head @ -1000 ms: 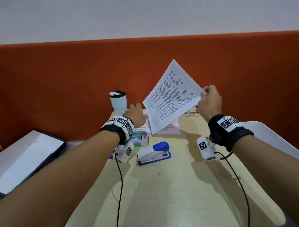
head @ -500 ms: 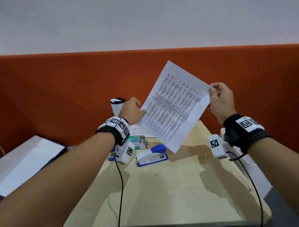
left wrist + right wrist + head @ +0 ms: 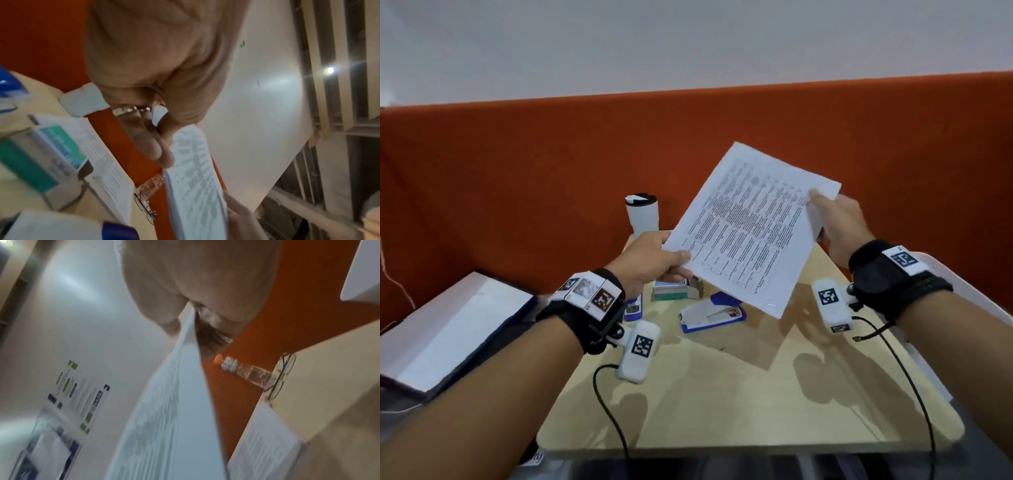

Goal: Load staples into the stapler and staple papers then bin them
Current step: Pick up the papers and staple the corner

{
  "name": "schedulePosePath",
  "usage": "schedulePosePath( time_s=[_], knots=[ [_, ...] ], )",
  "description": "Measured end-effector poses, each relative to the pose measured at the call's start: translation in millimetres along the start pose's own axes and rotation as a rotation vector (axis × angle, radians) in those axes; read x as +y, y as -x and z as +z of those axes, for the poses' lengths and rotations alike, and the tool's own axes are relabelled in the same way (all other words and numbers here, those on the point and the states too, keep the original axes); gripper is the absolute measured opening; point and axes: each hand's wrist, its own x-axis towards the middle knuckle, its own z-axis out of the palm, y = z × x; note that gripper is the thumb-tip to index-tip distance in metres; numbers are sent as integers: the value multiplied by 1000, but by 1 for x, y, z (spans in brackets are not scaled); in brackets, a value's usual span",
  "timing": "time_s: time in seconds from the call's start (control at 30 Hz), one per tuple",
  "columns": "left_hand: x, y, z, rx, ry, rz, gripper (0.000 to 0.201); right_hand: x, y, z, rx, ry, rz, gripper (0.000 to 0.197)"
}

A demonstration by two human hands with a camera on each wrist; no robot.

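Papers (image 3: 750,229): aloft above stapler (image 3: 711,313), pinched at left corner by left hand (image 3: 650,260), at right edge by right hand (image 3: 837,222).
Wrist views only: bottle (image 3: 244,371), glasses (image 3: 279,379) beyond stapler, hidden behind papers in head view.
Beside stapler: staple box (image 3: 671,289), cup (image 3: 642,212) farther back.

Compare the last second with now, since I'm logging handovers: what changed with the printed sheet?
The left hand rose from the table and took hold of the printed white paper sheet; the right hand kept its pinch. The blue-and-white stapler and teal staple box stayed put.
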Motion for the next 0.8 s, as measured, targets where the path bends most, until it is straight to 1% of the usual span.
schedulePosePath(
  time_s=[0.07,0.17,0.27,0.4,0.47,0.5,0.6,0.67,0.8],
  knots=[
    [-5,8,1,62,72,6,27,4,15,11,-184,32,36,8],
    [-13,16,4,141,169,-2,26,10,30,26,-397,57,51,30],
    [-22,21,6,192,219,-21,29,19,37,36,-542,206,17,37],
    [-31,24,2,251,151,-29,29,23,45,34,-742,391,-45,46],
    [-34,26,-2,242,92,-50,26,22,48,32,-787,429,-43,49],
    [-35,26,-5,216,53,-56,26,21,48,31,-801,430,-48,50],
    [-31,25,-11,156,-22,-54,27,21,46,29,-789,401,-72,52],
    [-26,25,-11,146,32,-57,28,25,41,29,-757,363,-67,53],
    [-18,17,-5,89,271,-94,32,34,36,35,-703,290,-50,53]
  ],
)
